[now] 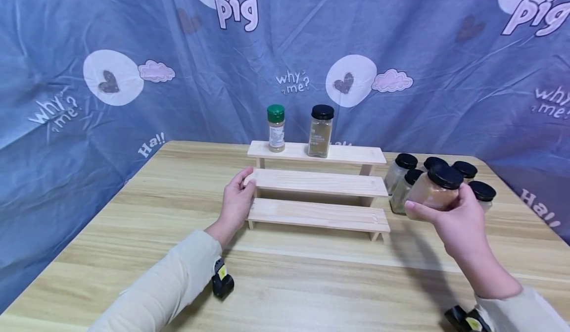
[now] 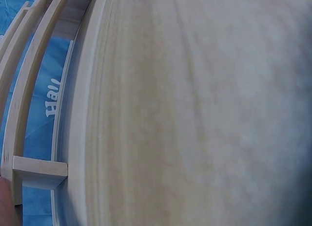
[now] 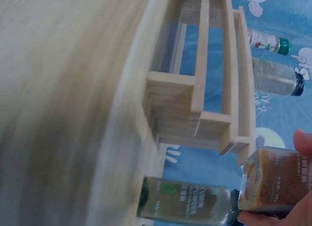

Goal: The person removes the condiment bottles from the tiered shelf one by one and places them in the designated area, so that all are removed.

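My right hand (image 1: 465, 223) grips a square glass spice jar (image 1: 431, 193) with a black lid and orange-brown powder, raised in front of the other jars. The right wrist view shows that spice jar (image 3: 275, 179) close to a green-labelled jar (image 3: 190, 201). With thumb and fingers, my left hand (image 1: 238, 198) holds the left end of the middle shelf of a three-tier wooden rack (image 1: 316, 182). On the top tier stand a green-capped shaker bottle (image 1: 276, 129) and a tall black-lidded jar (image 1: 320, 131) of brownish powder, both upright.
Several black-lidded jars (image 1: 404, 168) stand grouped at the rack's right, partly hidden behind the held jar. The wooden table (image 1: 285, 282) reaches back to a blue printed curtain (image 1: 213, 89). Black wrist cameras (image 1: 221, 280) sit on both sleeves.
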The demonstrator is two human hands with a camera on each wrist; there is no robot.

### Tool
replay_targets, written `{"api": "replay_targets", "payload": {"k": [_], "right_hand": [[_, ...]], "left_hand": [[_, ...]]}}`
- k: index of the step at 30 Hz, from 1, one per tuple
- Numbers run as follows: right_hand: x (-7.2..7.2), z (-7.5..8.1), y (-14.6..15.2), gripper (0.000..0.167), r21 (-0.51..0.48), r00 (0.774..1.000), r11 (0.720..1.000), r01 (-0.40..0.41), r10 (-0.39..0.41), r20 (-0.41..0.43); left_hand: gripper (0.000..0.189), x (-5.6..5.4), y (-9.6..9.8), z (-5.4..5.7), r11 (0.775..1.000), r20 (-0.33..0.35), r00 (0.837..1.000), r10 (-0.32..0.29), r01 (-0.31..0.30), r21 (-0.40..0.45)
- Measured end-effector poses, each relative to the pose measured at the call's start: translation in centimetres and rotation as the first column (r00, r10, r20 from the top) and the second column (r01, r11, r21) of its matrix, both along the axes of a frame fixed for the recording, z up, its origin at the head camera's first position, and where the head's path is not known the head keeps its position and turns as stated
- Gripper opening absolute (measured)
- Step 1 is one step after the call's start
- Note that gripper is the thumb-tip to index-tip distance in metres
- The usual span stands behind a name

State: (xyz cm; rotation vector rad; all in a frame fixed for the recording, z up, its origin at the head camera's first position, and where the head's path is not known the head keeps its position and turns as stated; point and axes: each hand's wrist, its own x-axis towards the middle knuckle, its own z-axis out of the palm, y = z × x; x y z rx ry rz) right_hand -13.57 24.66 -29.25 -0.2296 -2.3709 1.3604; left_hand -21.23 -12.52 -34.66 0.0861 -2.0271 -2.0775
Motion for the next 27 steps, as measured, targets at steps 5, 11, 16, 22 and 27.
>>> {"api": "replay_targets", "payload": {"k": [5,11,16,22,27], "right_hand": [[-0.2,-0.7,0.6,0.056,0.017,0.999,1.0,0.002,-0.002,0.034],[-0.6,-1.4,1.1,0.055,0.069,0.997,0.998,-0.008,0.002,0.083],[-0.9,-2.0,1.5,0.063,0.165,0.989,0.986,-0.016,-0.009,0.15],[-1.2,-2.5,2.0,0.078,0.264,0.983,0.962,-0.065,0.017,0.182],[-1.6,-2.8,2.4,0.079,0.307,0.982,0.944,-0.121,0.068,0.178]], "left_hand": [[0.039,0.0,0.0,0.0,1.0,0.004,1.0,-0.006,0.006,0.01],[0.039,0.0,0.0,0.0,1.0,-0.01,1.0,-0.005,0.006,0.017],[0.039,-0.1,0.0,-0.1,1.0,-0.013,1.0,-0.004,0.004,0.012],[0.04,-0.1,0.0,-0.1,1.0,-0.013,1.0,-0.004,0.004,0.024],[0.04,-0.1,0.0,0.0,1.0,-0.008,1.0,0.002,-0.002,0.011]]}}
